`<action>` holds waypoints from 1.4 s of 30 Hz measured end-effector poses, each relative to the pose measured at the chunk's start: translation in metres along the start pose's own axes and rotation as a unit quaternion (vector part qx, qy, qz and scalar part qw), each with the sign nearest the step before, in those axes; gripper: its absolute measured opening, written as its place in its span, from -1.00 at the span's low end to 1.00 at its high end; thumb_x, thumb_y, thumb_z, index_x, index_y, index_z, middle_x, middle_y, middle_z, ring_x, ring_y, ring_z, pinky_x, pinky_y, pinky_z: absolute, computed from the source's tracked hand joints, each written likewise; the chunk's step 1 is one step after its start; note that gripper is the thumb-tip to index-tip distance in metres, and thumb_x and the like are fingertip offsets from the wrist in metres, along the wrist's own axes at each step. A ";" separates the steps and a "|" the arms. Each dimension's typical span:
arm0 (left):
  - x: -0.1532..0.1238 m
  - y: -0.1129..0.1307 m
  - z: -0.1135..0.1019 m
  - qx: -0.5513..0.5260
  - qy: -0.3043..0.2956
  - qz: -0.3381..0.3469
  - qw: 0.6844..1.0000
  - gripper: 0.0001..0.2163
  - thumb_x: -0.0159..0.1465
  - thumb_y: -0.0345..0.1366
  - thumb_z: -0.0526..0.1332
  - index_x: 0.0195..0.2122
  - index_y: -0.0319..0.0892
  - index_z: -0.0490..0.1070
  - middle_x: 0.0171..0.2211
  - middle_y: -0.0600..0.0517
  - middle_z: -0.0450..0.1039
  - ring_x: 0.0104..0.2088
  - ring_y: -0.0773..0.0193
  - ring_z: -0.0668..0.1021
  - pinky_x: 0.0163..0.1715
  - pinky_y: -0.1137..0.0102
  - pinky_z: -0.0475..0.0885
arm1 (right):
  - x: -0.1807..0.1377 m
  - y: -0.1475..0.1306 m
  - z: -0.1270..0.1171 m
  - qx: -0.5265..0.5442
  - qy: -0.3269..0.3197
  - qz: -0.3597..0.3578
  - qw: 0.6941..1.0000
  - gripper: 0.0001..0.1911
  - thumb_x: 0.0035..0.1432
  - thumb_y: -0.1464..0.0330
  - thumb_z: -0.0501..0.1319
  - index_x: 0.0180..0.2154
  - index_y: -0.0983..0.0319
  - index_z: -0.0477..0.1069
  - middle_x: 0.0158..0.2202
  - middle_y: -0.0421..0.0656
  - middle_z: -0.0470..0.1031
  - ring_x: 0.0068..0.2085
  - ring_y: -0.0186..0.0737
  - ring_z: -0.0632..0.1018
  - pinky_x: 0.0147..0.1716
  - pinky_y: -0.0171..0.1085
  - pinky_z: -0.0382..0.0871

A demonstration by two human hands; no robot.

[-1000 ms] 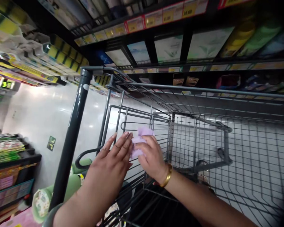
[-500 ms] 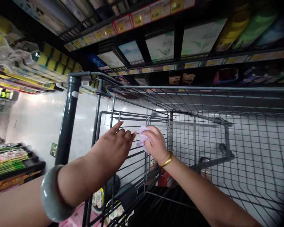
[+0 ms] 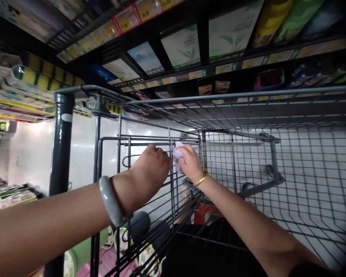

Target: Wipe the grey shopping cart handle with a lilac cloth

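My right hand (image 3: 191, 161), with a gold bracelet at the wrist, is closed on a crumpled pale purple cloth (image 3: 179, 154). The cloth is against the thin upright wires of the shopping cart (image 3: 173, 99). Just left of it is my left hand (image 3: 150, 167), back towards me and fingers curled in, close to the same wires. Whatever those fingers hold, if anything, is hidden. A grey-green bangle (image 3: 111, 202) circles my left wrist.
A thick dark post (image 3: 62, 142) stands at the cart's left corner. Shelves with boxes (image 3: 181, 48) and bottles (image 3: 272, 21) run along the far side. Packs of yellow sponges (image 3: 43, 75) are stacked at left. Green and white rolls (image 3: 83, 246) lie low at the bottom left.
My left hand has drawn in its stretched finger and come nearer the cloth. My right hand has shifted slightly up with the cloth. The view has moved a little.
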State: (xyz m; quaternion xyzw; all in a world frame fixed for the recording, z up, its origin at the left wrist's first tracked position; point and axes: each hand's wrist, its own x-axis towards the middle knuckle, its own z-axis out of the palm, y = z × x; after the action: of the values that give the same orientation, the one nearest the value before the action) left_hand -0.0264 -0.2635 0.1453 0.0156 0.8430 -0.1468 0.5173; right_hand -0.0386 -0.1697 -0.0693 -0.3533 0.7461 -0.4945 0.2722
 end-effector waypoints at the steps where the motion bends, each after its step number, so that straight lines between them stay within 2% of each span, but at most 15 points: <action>1: 0.006 0.001 0.000 0.002 -0.015 0.006 1.000 -0.71 0.23 -0.25 0.29 -0.04 -0.22 0.51 -0.13 -0.19 0.57 -0.09 0.00 0.55 -0.06 0.17 0.31 | 0.000 0.013 0.001 -0.029 -0.005 0.038 0.999 -0.64 0.11 0.51 0.07 -0.09 0.21 0.51 -0.04 -0.04 0.44 -0.04 -0.11 0.47 0.03 -0.19 0.36; 5: 0.025 0.009 0.003 0.023 -0.062 0.019 0.998 -0.71 0.12 -0.38 0.35 -0.11 -0.25 0.54 -0.13 -0.22 0.56 -0.11 -0.07 0.55 -0.08 0.12 0.33 | 0.000 0.050 0.006 -0.096 0.006 0.202 0.975 -0.60 0.16 0.48 0.04 -0.02 0.24 0.48 -0.02 0.01 0.44 -0.08 -0.10 0.49 -0.02 -0.14 0.40; 7: 0.031 0.015 0.007 0.032 -0.061 0.026 0.997 -0.76 0.11 -0.43 0.33 -0.17 -0.28 0.57 -0.16 -0.25 0.56 -0.12 -0.11 0.55 -0.09 0.09 0.33 | -0.003 0.043 0.006 -0.067 0.014 0.167 0.984 -0.61 0.16 0.48 0.04 -0.03 0.22 0.48 -0.01 -0.01 0.44 -0.06 -0.11 0.48 -0.01 -0.14 0.40; 9: 0.034 0.022 0.011 0.033 -0.037 0.030 0.998 -0.77 0.13 -0.45 0.29 -0.17 -0.30 0.57 -0.16 -0.27 0.55 -0.09 -0.14 0.53 -0.06 0.04 0.33 | -0.009 0.029 0.004 -0.022 0.003 0.074 0.997 -0.63 0.14 0.49 0.06 -0.06 0.18 0.49 0.00 -0.05 0.43 -0.02 -0.13 0.47 0.04 -0.17 0.38; 12: 0.034 0.035 0.025 -0.030 0.047 0.027 0.998 -0.66 0.11 -0.50 0.25 -0.07 -0.24 0.55 -0.05 -0.27 0.51 0.05 -0.18 0.46 0.10 -0.05 0.29 | -0.023 0.028 0.005 -0.009 -0.021 0.000 1.000 -0.60 0.13 0.49 0.09 -0.01 0.18 0.47 0.04 -0.04 0.41 0.05 -0.10 0.44 0.12 -0.18 0.34; 15: 0.033 0.048 0.046 -0.132 0.101 0.068 0.984 -0.48 0.04 -0.49 0.28 0.08 -0.05 0.49 0.14 -0.15 0.42 0.28 -0.16 0.29 0.35 -0.07 0.04 | -0.031 0.056 0.008 -0.055 -0.003 0.115 0.992 -0.59 0.13 0.48 0.08 0.03 0.26 0.44 0.06 0.05 0.39 0.03 -0.05 0.45 0.12 -0.10 0.34; 18: 0.035 0.056 0.069 -0.140 0.058 0.098 0.984 -0.35 -0.02 -0.35 0.36 0.17 0.08 0.41 0.25 -0.02 0.35 0.40 -0.09 0.11 0.44 -0.02 -0.25 | -0.034 0.070 0.012 -0.078 0.024 0.238 0.968 -0.58 0.14 0.48 0.06 0.03 0.31 0.42 0.00 0.08 0.40 -0.02 -0.03 0.47 0.10 -0.06 0.37; 24: 0.040 0.057 0.091 -0.066 0.024 0.130 0.989 -0.38 0.09 -0.12 0.35 0.22 -0.07 0.41 0.28 -0.10 0.33 0.41 -0.06 0.12 0.45 0.04 -0.32 | -0.063 0.042 0.008 0.002 -0.019 0.057 0.998 -0.56 0.10 0.51 0.11 0.04 0.21 0.41 0.10 0.01 0.35 0.12 -0.07 0.41 0.17 -0.09 0.34; 27: 0.045 0.063 0.090 -0.018 -0.001 0.155 0.988 -0.44 0.10 -0.13 0.35 0.15 -0.13 0.48 0.29 -0.19 0.31 0.39 -0.16 0.13 0.43 -0.05 -0.27 | -0.076 0.061 0.005 -0.015 -0.046 0.103 0.994 -0.57 0.07 0.52 0.12 -0.01 0.20 0.44 0.09 0.00 0.37 0.12 -0.05 0.42 0.17 -0.02 0.34; 30: 0.055 0.070 0.086 -0.009 -0.023 0.169 0.985 -0.58 0.05 -0.21 0.39 -0.03 -0.10 0.60 0.17 -0.22 0.44 0.32 -0.22 0.26 0.41 -0.06 -0.24 | -0.085 0.074 0.006 -0.041 -0.032 0.168 0.984 -0.57 0.07 0.54 0.06 -0.01 0.28 0.43 0.05 0.08 0.39 0.07 0.03 0.45 0.10 0.09 0.38; 32: 0.066 0.071 0.082 -0.041 -0.009 0.171 0.984 -0.68 0.00 -0.30 0.41 -0.16 -0.10 0.63 0.04 -0.20 0.54 0.23 -0.20 0.37 0.39 -0.04 -0.18 | -0.094 0.065 0.007 -0.033 -0.052 0.143 0.988 -0.58 0.08 0.53 0.08 -0.01 0.25 0.43 0.05 0.06 0.40 0.08 0.02 0.45 0.10 0.03 0.39; 35: 0.083 0.068 0.075 -0.125 0.002 0.158 0.980 -0.78 -0.06 -0.41 0.41 -0.33 -0.13 0.62 -0.09 -0.18 0.59 0.13 -0.12 0.45 0.32 0.03 0.04 | -0.105 0.045 -0.001 -0.041 -0.137 0.044 0.989 -0.62 0.10 0.46 0.17 -0.02 0.12 0.46 0.09 -0.07 0.42 0.13 -0.02 0.43 0.11 -0.12 0.39; 37: 0.096 0.067 0.071 -0.166 -0.004 0.142 0.976 -0.84 -0.06 -0.45 0.39 -0.41 -0.12 0.59 -0.15 -0.15 0.61 0.08 -0.06 0.48 0.24 0.08 0.15 | -0.101 0.047 -0.015 -0.121 -0.223 -0.016 0.967 -0.65 0.19 0.40 0.16 0.00 0.04 0.48 0.08 -0.12 0.45 0.11 -0.02 0.42 0.03 -0.13 0.42; 39: 0.113 0.069 0.067 -0.189 -0.004 0.131 0.973 -0.85 -0.07 -0.50 0.37 -0.49 -0.12 0.55 -0.23 -0.13 0.62 0.02 -0.02 0.50 0.19 0.11 0.20 | -0.082 0.066 -0.037 -0.233 -0.297 -0.040 0.925 -0.66 0.28 0.39 0.09 0.02 0.01 0.48 0.04 -0.12 0.50 0.05 -0.01 0.44 -0.10 -0.14 0.44; 42: 0.148 0.081 0.061 -0.224 0.015 0.111 0.968 -0.85 -0.05 -0.53 0.33 -0.47 -0.15 0.54 -0.27 -0.14 0.61 -0.02 0.02 0.51 0.14 0.16 0.23 | -0.031 0.105 -0.072 -0.287 -0.297 -0.029 0.910 -0.67 0.29 0.42 0.07 0.01 0.11 0.49 0.04 -0.03 0.49 0.05 0.05 0.40 -0.12 -0.09 0.39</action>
State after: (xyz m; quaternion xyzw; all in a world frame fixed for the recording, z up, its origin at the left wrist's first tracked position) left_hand -0.0281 -0.2205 -0.0292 -0.0055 0.8549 0.1041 0.5083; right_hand -0.1011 -0.0781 -0.1388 -0.5682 0.7299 -0.1393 0.3535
